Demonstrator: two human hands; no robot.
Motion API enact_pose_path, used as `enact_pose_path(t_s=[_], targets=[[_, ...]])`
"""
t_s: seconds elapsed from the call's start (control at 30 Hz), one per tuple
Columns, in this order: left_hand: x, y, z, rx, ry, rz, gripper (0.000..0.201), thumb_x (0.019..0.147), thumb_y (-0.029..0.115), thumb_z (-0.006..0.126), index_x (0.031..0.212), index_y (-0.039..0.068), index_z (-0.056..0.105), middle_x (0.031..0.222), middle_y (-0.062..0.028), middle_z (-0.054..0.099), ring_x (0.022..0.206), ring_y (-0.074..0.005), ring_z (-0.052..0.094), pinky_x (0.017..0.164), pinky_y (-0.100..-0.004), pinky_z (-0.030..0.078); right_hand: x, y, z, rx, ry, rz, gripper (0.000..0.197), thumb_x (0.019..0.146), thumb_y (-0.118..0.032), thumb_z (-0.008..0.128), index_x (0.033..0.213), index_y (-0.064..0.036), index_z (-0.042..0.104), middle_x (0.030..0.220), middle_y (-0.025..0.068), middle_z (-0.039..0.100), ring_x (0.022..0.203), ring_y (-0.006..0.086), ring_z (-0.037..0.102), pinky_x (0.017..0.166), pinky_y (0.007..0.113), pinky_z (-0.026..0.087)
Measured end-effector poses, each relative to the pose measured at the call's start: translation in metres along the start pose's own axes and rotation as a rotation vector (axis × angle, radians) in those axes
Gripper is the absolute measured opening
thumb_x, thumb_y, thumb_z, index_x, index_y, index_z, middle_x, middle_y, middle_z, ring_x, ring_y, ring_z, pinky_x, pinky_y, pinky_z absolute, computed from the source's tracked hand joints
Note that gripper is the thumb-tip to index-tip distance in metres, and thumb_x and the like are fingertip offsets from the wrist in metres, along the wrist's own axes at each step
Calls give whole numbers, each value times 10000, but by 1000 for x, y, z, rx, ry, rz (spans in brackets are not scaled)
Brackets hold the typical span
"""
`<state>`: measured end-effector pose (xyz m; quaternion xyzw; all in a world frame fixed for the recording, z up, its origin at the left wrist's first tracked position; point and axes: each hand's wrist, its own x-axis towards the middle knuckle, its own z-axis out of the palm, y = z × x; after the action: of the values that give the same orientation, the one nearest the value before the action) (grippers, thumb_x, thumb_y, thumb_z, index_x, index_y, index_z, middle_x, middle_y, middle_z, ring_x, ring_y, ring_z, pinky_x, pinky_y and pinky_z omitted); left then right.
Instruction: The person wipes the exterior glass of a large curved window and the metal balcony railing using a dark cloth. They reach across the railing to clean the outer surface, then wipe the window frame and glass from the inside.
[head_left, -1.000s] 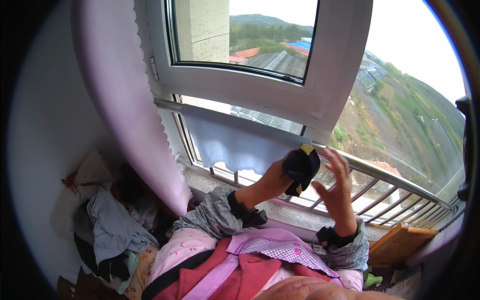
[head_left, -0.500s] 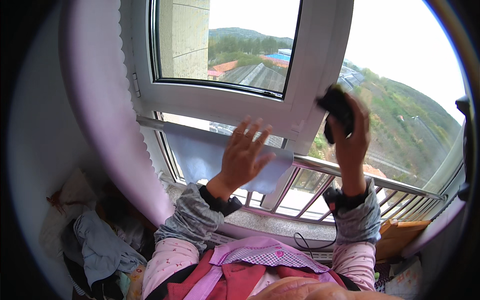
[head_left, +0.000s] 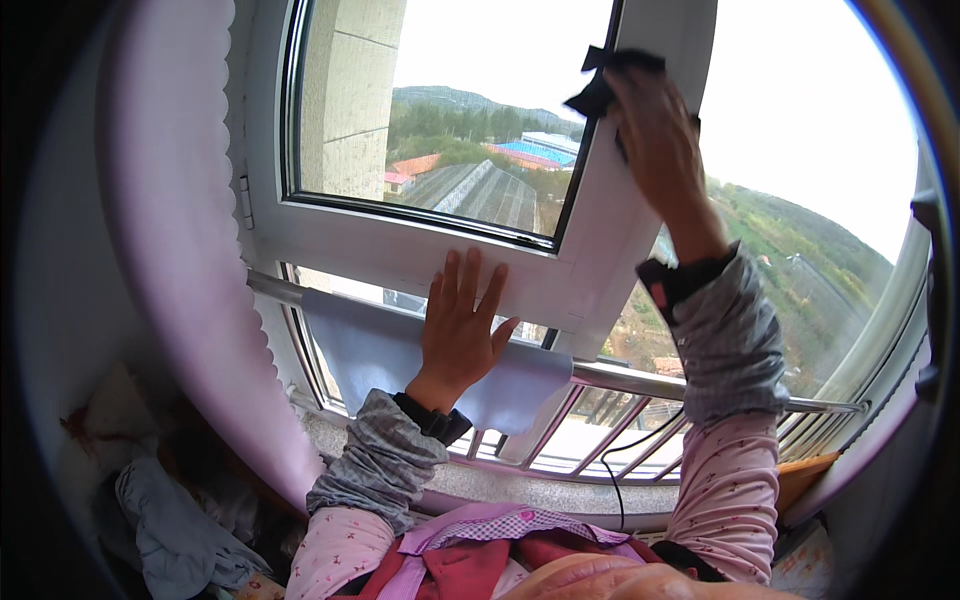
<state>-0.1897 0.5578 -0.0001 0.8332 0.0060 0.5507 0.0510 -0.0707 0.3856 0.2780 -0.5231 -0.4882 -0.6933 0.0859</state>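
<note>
My right hand [head_left: 660, 145] is closed on a black cloth [head_left: 597, 93], held against the right upright of the white window frame [head_left: 365, 238], beside the glass. Part of the cloth sticks out past the fingertips, and another bit shows near the palm. Lower down, my left hand [head_left: 455, 340] is open and holds nothing. Its fingers are spread, with the tips at the frame's bottom rail. Just behind its palm, a light blue cloth [head_left: 365, 340] hangs over a metal railing [head_left: 635, 378].
A pale purple curtain [head_left: 165, 260] with a scalloped edge hangs at the left. Clothes [head_left: 175, 535] lie heaped at lower left. A dark cable [head_left: 608, 470] loops below the railing, near the stone sill [head_left: 490, 482]. Brown wood [head_left: 805, 472] stands at lower right.
My right hand has moved up and slightly left with the black cloth, from beside the frame onto its upright. My left hand has come to the bottom rail. The view has shifted a little.
</note>
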Motion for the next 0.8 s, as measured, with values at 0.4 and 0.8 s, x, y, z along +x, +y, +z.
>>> enact_pose_path(t_s=[0.4, 0.8], targets=[[-2, -2, 3, 24, 16, -7, 729, 950, 417, 669, 1592, 206, 396, 1678, -192, 247, 1538, -457, 231, 1174, -611, 302, 73, 52, -6, 253, 30, -2, 410, 1088, -366, 470, 1374, -88, 567, 1096, 73, 643, 1052, 196, 616, 876, 320, 507], [0, 5, 1, 71, 40, 5, 671, 983, 361, 639, 1584, 170, 408, 1665, -211, 262, 1521, -484, 236, 1186, -586, 275, -103, -44, -90, 245, -189, -73, 365, 879, -35, 660, 1238, -66, 715, 1274, 123, 666, 1246, 301, 613, 1068, 427, 499]])
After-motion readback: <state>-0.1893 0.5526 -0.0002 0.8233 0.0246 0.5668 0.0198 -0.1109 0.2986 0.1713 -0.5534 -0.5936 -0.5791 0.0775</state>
